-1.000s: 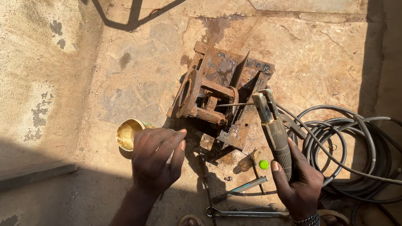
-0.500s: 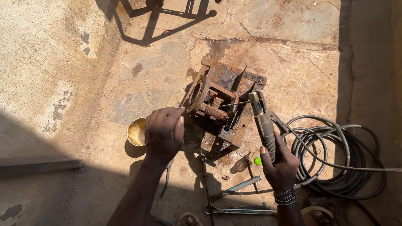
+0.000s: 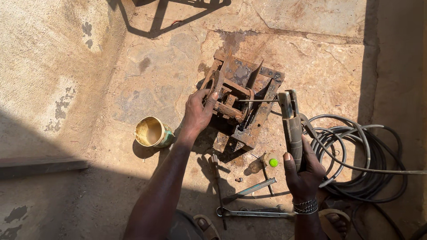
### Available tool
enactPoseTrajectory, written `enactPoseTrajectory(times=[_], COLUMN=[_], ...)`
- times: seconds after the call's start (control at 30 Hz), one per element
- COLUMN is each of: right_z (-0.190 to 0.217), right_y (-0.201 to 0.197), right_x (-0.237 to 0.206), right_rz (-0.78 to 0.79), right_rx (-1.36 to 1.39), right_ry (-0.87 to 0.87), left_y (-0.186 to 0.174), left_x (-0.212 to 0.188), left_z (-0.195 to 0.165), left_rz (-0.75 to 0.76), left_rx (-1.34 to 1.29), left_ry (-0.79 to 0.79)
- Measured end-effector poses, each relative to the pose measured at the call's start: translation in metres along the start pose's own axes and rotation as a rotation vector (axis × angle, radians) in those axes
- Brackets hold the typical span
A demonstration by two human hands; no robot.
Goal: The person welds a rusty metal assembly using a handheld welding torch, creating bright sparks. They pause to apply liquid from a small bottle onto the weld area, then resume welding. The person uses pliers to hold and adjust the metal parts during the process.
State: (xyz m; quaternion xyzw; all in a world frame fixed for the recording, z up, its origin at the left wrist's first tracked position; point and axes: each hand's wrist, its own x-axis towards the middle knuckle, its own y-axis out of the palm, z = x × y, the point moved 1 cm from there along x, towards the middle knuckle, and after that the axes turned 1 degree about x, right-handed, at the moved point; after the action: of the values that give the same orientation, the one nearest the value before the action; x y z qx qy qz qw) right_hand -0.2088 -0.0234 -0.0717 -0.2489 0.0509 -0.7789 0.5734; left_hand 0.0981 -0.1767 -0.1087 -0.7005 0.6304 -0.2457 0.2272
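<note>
The rusty steel frame (image 3: 242, 104) sits on the stone floor (image 3: 147, 84), mid-scene, its plates standing up so the inner joints face the person. The left hand (image 3: 199, 111) is curled over the frame's left edge, fingers wrapped on a curved upright piece, which looks like a steadying grip to stop the work shifting. The right hand (image 3: 303, 171) is closed around the handle of the electrode holder (image 3: 291, 129), thumb laid along it; the holder points away and its thin rod (image 3: 258, 100) reaches leftward into the frame's middle, apparently lined up on a joint there. The cable (image 3: 356, 155) lies coiled to the right, clear of the frame, leaving slack for the holder. A small tin (image 3: 152, 132) stands open, left of the left wrist. Near the person lie a hammer (image 3: 216, 186), a flat bar (image 3: 251, 189), a spanner (image 3: 253, 213) and a green cap (image 3: 273, 162), all within easy reach between the arms. Sandalled toes show at the near edge.
</note>
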Motion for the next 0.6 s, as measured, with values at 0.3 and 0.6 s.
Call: enactPoseTrajectory(times=[0.3,0.6], right_z=[-0.005,-0.004], right_y=[-0.006,-0.002], right_x=[-0.013,-0.021], right_rz=[0.001,-0.03], right_rx=[0.084,0.051], right_ry=[0.011,-0.019], left_y=[0.003,-0.017], left_x=[0.0,-0.005], left_z=[0.013,-0.017], left_rz=[0.089,-0.042], left_rx=[-0.492,-0.125], left_ry=[0.181,0.151])
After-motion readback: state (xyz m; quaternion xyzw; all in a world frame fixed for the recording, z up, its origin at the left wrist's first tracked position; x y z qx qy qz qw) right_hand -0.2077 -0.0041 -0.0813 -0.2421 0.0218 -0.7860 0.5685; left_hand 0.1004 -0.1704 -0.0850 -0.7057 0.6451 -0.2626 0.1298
